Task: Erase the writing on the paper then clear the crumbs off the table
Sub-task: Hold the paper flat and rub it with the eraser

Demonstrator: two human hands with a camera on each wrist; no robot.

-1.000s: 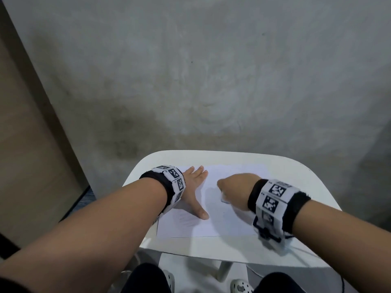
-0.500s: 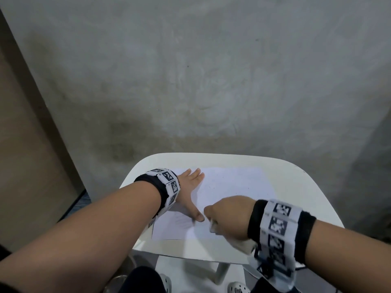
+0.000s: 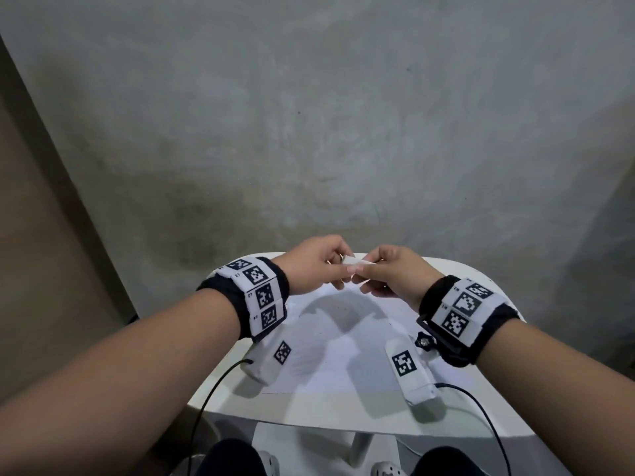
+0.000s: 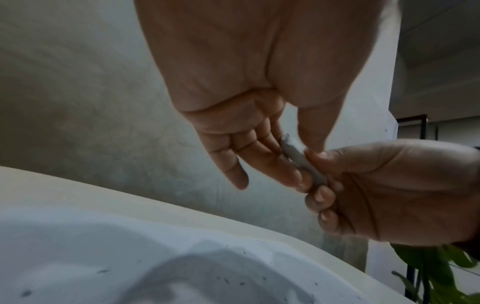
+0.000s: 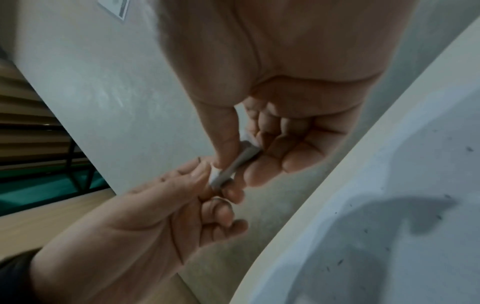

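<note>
A small white eraser (image 3: 354, 266) is held in the air above the far edge of the white table (image 3: 309, 413). My left hand (image 3: 342, 267) pinches its left end between thumb and fingers. My right hand (image 3: 369, 274) pinches the other end, with the thumb on top. The wrist views show the same eraser (image 4: 303, 162) (image 5: 235, 164) caught between both hands. Below them the white paper (image 3: 343, 355) lies flat on the table, with the hands' shadow on it. Dark eraser crumbs (image 4: 228, 280) (image 5: 340, 261) are scattered over the paper.
A grey concrete wall (image 3: 343, 132) stands right behind the table, and a wooden panel (image 3: 41, 269) is at the left. Black cables (image 3: 213, 389) hang from both wrist cameras over the table's near edge. Green plant leaves (image 4: 436, 265) show beyond the table's far right.
My left hand has lifted off the paper and my right hand has stopped rubbing. Both rose and met over the far edge, now sharing the eraser.
</note>
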